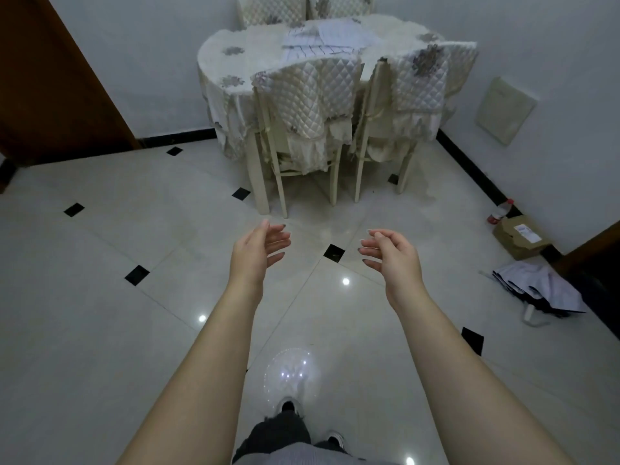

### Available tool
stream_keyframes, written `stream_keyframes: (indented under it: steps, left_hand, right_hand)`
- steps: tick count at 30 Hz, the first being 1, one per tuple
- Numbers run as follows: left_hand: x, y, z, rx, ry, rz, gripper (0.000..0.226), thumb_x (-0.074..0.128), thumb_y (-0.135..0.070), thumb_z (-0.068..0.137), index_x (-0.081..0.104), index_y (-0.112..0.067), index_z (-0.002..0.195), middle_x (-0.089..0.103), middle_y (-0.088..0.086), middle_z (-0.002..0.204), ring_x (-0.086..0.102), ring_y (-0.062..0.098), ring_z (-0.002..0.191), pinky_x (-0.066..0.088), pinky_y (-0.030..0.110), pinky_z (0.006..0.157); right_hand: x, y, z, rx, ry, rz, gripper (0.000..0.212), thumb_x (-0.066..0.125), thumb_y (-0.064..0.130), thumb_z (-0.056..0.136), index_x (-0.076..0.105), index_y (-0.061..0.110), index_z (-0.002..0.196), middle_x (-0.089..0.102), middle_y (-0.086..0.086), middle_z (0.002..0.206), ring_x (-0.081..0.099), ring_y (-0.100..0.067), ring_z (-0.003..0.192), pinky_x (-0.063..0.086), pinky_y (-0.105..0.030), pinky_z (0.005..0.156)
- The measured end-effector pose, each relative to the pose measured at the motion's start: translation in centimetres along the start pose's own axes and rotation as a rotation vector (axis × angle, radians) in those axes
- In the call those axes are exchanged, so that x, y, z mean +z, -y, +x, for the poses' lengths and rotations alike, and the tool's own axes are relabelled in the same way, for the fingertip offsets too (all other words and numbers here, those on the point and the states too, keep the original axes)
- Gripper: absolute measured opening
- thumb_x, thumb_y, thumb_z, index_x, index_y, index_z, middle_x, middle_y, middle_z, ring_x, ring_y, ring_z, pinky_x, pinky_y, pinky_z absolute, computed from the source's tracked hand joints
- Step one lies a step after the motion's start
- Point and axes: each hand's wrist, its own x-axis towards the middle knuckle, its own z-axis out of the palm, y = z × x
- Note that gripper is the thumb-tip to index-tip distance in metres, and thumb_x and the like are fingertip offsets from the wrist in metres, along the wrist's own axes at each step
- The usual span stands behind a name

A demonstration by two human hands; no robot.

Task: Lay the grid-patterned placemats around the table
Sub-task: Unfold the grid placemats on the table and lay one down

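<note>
Across the floor, well apart from us, the grid-patterned placemats (322,40) lie heaped mid-bench (235,67). Our left hand (260,251) and right hand (391,255) hang empty, fingers loosely spread. We should skirt the chairs (312,95) and lift one mat.

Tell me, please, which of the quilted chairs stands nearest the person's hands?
The near-left cream quilted chair, directly ahead of the left hand; the others stand farther right or behind the table.
</note>
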Motion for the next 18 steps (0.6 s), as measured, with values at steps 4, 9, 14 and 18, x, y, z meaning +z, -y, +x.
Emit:
stream_keyframes:
  steps: [4, 9, 14, 18]
  left_hand:
    - [1.3, -0.6, 3.5, -0.008, -0.012, -0.004, 0.036, 0.040, -0.032, 0.100, 0.069, -0.010, 0.099, 0.073, 0.010, 0.098, 0.071, 0.022, 0.093, 0.055, 0.038, 0.086]
    - [2.2, -1.0, 9.6, -0.026, -0.029, -0.003, 0.037, 0.041, -0.033, 0.100, 0.069, -0.009, 0.100, 0.073, 0.010, 0.098, 0.071, 0.021, 0.093, 0.055, 0.037, 0.086]
    - [2.8, -1.8, 17.5, -0.048, -0.032, -0.012, 0.035, 0.041, -0.033, 0.100, 0.068, -0.010, 0.101, 0.073, 0.009, 0.096, 0.071, 0.020, 0.091, 0.055, 0.038, 0.087]
    - [3.2, -3.9, 23.7, -0.056, 0.005, 0.009, 0.034, 0.042, -0.034, 0.099, 0.068, -0.011, 0.100, 0.074, 0.008, 0.095, 0.071, 0.020, 0.091, 0.055, 0.037, 0.086]
  right_hand:
    - [1.2, 0.4, 3.6, 0.014, 0.015, -0.008, 0.018, 0.047, 0.015, 0.097, 0.063, 0.010, 0.102, 0.067, -0.004, 0.087, 0.065, -0.016, 0.078, 0.052, -0.028, 0.071]
    - [3.8, 0.9, 9.7, 0.030, 0.026, -0.017, 0.017, 0.049, 0.015, 0.096, 0.065, 0.012, 0.099, 0.068, -0.005, 0.087, 0.066, -0.016, 0.079, 0.053, -0.031, 0.074]
    - [7.8, 2.2, 16.7, 0.017, 0.028, -0.045, 0.016, 0.050, 0.016, 0.096, 0.065, 0.013, 0.099, 0.069, -0.007, 0.090, 0.068, -0.017, 0.081, 0.054, -0.029, 0.072]
    - [11.6, 4.1, 21.9, 0.002, 0.022, -0.055, 0.016, 0.048, 0.016, 0.096, 0.064, 0.014, 0.098, 0.069, -0.006, 0.087, 0.067, -0.018, 0.082, 0.054, -0.032, 0.074]
